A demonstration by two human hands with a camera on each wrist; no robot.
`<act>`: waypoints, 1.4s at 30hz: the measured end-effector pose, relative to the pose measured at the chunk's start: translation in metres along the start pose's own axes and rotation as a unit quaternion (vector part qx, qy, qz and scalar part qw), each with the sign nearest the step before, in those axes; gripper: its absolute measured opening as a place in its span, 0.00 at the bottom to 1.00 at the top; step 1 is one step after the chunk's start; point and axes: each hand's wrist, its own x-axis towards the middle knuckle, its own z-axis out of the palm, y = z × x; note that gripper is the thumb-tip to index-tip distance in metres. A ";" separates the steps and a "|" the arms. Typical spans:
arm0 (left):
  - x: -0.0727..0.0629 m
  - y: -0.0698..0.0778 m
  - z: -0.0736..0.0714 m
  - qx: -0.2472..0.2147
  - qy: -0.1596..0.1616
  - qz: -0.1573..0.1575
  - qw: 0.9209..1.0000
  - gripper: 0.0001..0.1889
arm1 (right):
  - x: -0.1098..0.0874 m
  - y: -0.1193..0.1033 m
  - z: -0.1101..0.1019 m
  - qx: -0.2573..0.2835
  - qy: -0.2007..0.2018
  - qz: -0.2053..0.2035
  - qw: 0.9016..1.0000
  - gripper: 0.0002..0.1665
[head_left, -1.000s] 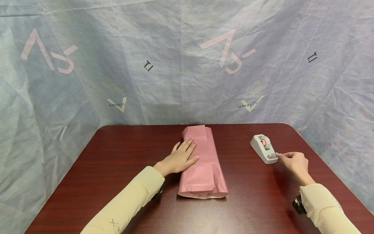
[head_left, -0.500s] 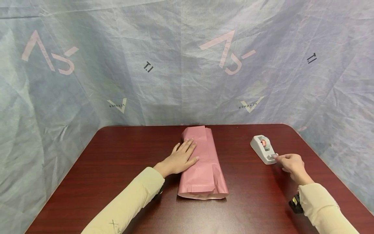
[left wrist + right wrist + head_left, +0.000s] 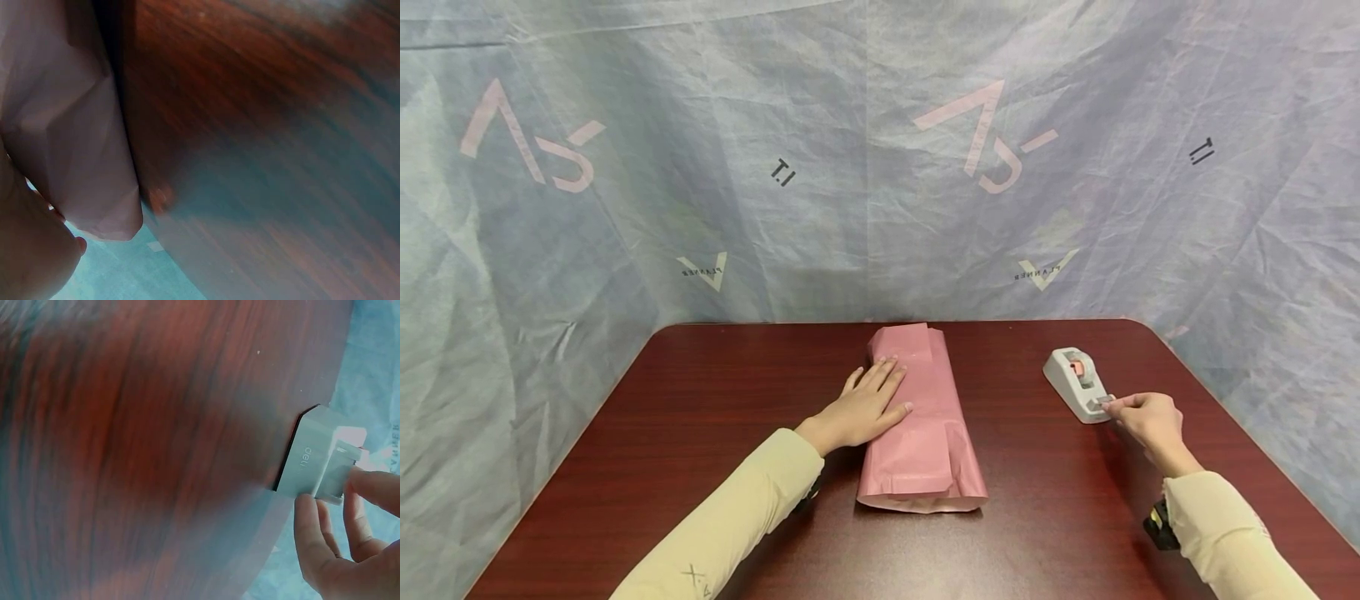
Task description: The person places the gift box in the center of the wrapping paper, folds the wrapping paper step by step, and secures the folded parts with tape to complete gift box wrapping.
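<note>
A long parcel wrapped in pink paper (image 3: pixel 927 408) lies on the table, its near end hanging loose as an unfolded paper edge. My left hand (image 3: pixel 856 410) rests flat on its left side with fingers spread. To the right stands a white tape dispenser (image 3: pixel 1063 377), marked "deli" in the right wrist view. Thumb and index finger of my right hand (image 3: pixel 1152 418) pinch the end of the clear tape (image 3: pixel 1101 404) at the dispenser's cutter end. In the right wrist view, other fingers (image 3: pixel 306 515) reach the dispenser's near face. The left wrist view shows the parcel's side (image 3: pixel 81 137) and part of the hand.
The dark red wooden table (image 3: pixel 737 367) ends at a grey-blue printed cloth (image 3: pixel 820 225) that hangs behind and along both sides. Between parcel and dispenser lies a stretch of tabletop. A black wrist camera (image 3: pixel 1162 525) sits under the right sleeve.
My right hand has shifted slightly left, bringing the pinched tape end from just right of the dispenser back against its cutter end. My left hand and the parcel stay put.
</note>
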 end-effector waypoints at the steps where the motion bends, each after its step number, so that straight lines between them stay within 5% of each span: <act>1: 0.000 0.000 0.000 0.001 0.000 0.000 1.000 0.36 | 0.000 0.000 0.000 -0.004 0.001 0.000 1.000 0.18; 42: 0.001 -0.001 0.002 0.003 0.002 0.003 1.000 0.36 | 0.007 0.004 -0.002 -0.079 0.012 -0.020 0.997 0.12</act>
